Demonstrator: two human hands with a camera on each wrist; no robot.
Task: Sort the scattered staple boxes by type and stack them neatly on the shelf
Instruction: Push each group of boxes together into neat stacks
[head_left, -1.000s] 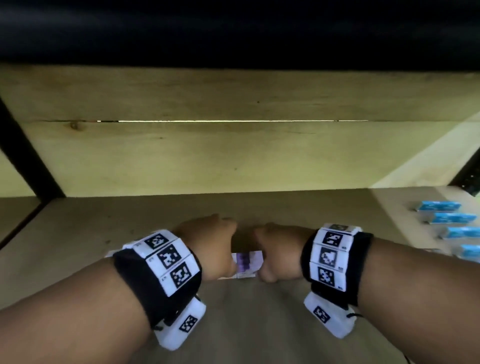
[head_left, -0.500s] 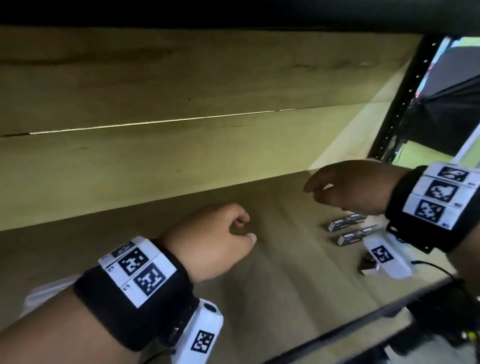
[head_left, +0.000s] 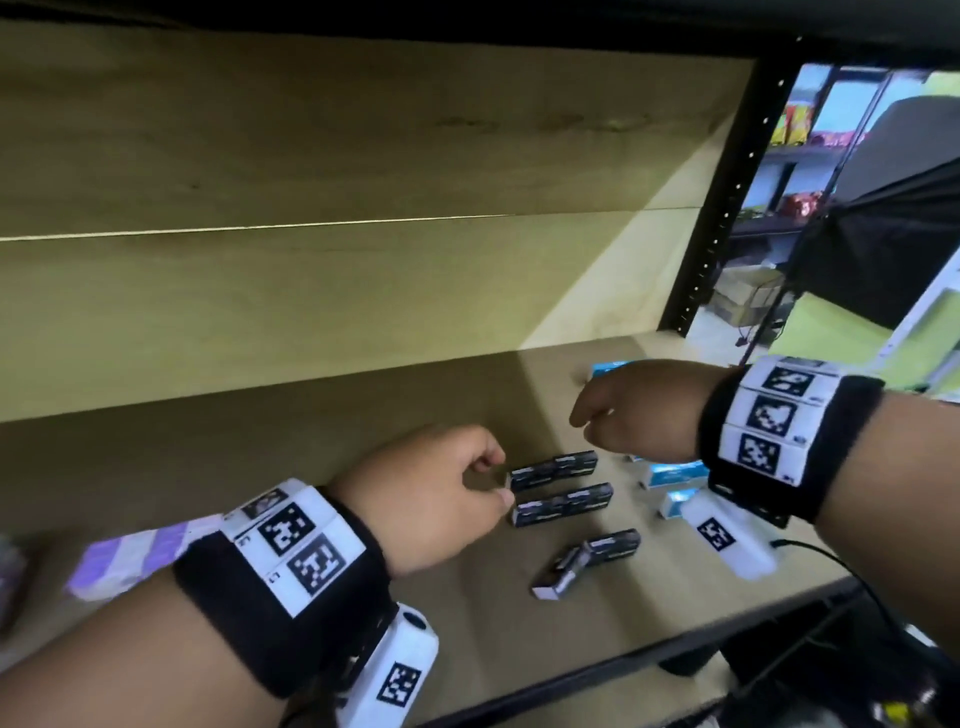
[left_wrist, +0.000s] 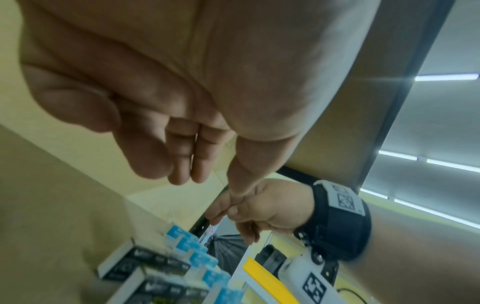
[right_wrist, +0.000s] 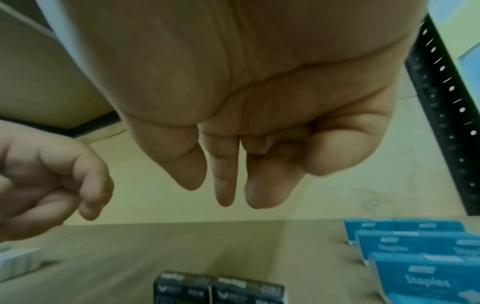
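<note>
Two black staple boxes (head_left: 553, 470) lie side by side on the wooden shelf (head_left: 311, 452), with a third (head_left: 613, 544) and a tilted one (head_left: 563, 574) nearer the front edge. Several blue staple boxes (head_left: 672, 475) sit to their right, partly hidden under my right wrist. A purple and white box (head_left: 135, 556) lies far left behind my left wrist. My left hand (head_left: 498, 480) hovers just left of the black boxes, fingers loosely curled and holding nothing. My right hand (head_left: 584, 423) hangs above the black boxes (right_wrist: 218, 288) and the blue boxes (right_wrist: 415, 246), fingers relaxed and holding nothing.
The shelf's wooden back wall (head_left: 363, 260) stands close behind. A black perforated upright (head_left: 727, 182) bounds the right end. The shelf's dark front edge (head_left: 623, 670) runs below the boxes. A cable (head_left: 831, 558) trails from my right wrist camera.
Both hands have left the purple and white box in the middle of the shelf and moved right to the black and blue boxes. The view has swung right with them.
</note>
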